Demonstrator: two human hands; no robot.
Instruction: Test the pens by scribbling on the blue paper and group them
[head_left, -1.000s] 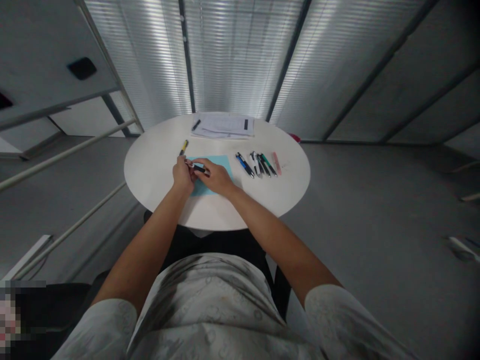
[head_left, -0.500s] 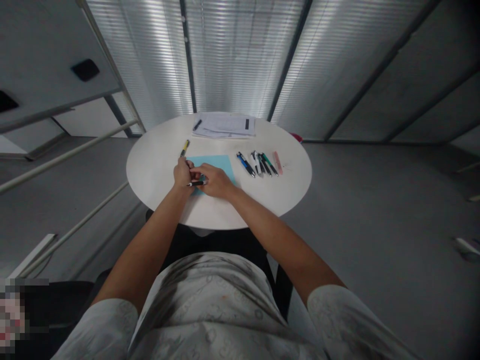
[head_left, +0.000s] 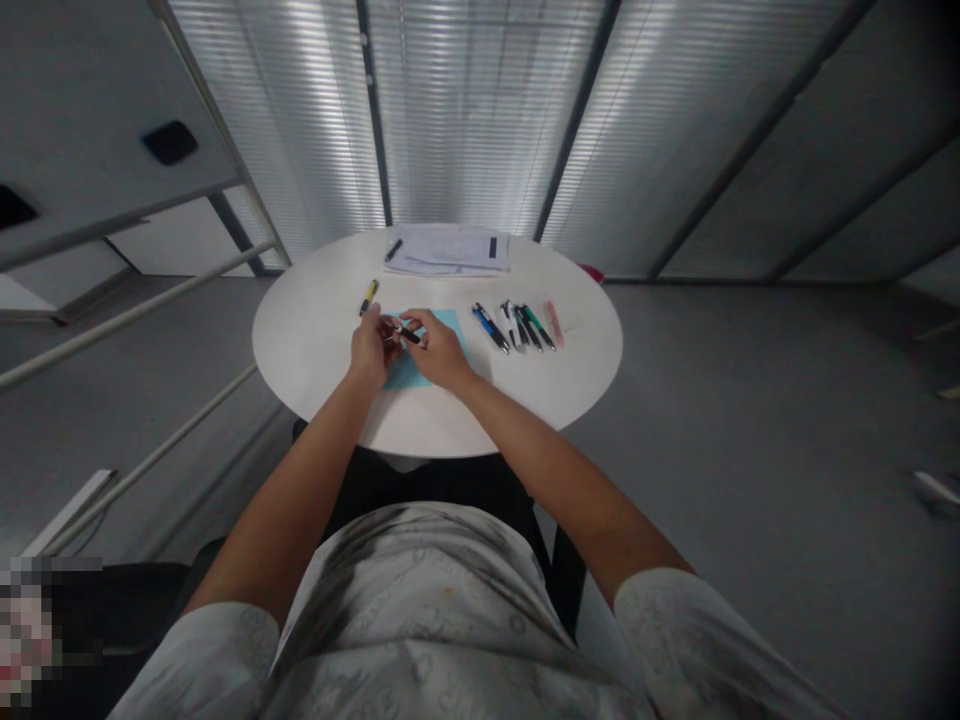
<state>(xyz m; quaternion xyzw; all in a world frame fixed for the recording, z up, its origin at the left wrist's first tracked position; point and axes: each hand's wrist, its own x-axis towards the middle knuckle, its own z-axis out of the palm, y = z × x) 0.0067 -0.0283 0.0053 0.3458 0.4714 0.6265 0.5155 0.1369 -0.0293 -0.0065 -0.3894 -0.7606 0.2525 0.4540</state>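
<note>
Both hands are raised close together over a light blue sheet (head_left: 409,376) on the round white table. My right hand (head_left: 441,352) pinches a black and white pen (head_left: 409,334), which is tilted between the two hands. My left hand (head_left: 369,345) has its fingers curled beside the pen's left end; something small and thin seems to be in them, too small to name. Just beyond my left hand lies a yellow and black marker (head_left: 369,297).
Right of the sheet lie blue pens (head_left: 490,328), a white pen (head_left: 513,326), a green and black pen (head_left: 538,328) and a pink one (head_left: 555,324). Papers (head_left: 448,250) with a dark pen on them sit at the table's far edge (head_left: 337,250). A rail (head_left: 142,312) runs at left.
The black and white pen has moved up and turned, from near my left wrist to between the fingertips of both hands. My right hand has shifted slightly away from me.
</note>
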